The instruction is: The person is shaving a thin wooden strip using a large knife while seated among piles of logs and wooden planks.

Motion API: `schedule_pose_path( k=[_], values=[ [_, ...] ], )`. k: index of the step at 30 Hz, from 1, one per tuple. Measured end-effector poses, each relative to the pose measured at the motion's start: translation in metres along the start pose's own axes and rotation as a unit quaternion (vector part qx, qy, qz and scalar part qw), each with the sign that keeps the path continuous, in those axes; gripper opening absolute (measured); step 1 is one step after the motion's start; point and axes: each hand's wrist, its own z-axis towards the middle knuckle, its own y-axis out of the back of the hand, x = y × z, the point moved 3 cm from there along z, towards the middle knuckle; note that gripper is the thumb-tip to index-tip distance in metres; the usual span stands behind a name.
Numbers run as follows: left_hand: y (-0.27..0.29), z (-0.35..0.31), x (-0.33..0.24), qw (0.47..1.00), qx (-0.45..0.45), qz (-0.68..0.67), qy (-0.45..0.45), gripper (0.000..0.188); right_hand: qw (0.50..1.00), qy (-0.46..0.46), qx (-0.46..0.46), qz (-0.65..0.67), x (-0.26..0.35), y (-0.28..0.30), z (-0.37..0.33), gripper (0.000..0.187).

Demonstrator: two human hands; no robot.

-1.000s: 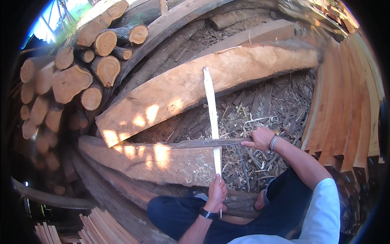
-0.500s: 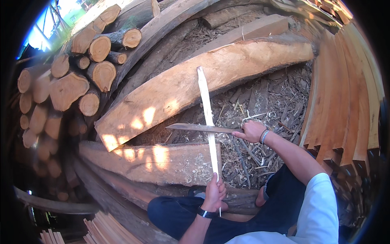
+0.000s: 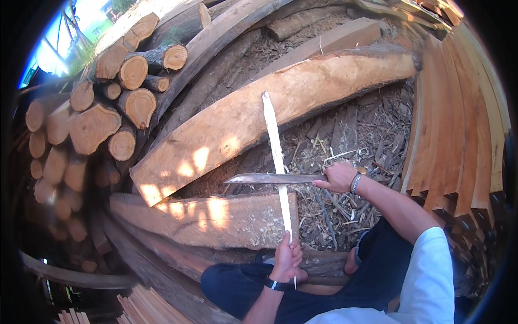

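Note:
My left hand [image 3: 286, 257] is closed round the lower end of a long pale peeled stick [image 3: 275, 141]. The stick slants away from me, its far tip lying over a thick curved slab of wood [image 3: 324, 78]. My right hand [image 3: 340, 177] grips the handle of a machete [image 3: 270, 179], whose handle is mostly hidden by the fingers. The long blade points left and crosses the stick about midway. Whether its edge bites into the wood cannot be made out. A shorter slab [image 3: 243, 216] lies beneath the stick's near part.
Cut logs [image 3: 134, 72] are stacked at the left, and sawn boards [image 3: 442, 119] stand along the right. Thin strips of wood [image 3: 151, 308] lie at the lower left. Shavings and bark [image 3: 345, 205] cover the ground beside my bent leg [image 3: 232, 286].
The machete has moved a little down the stick toward me, and its blade has rolled to show a brighter face. My left hand keeps its hold on the stick.

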Motion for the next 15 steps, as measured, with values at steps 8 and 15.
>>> schedule_pose_path(
  k=[8, 15],
  values=[
    [-0.004, 0.001, 0.001, 1.0, -0.005, 0.003, 0.001, 0.049, 0.999, -0.003, 0.005, -0.032, -0.004, 0.006, -0.003, 0.081],
    [-0.002, -0.001, -0.004, 1.0, 0.001, 0.011, -0.004, 0.049, 0.999, 0.03, 0.031, -0.001, -0.007, -0.001, -0.012, 0.082]
  ],
)
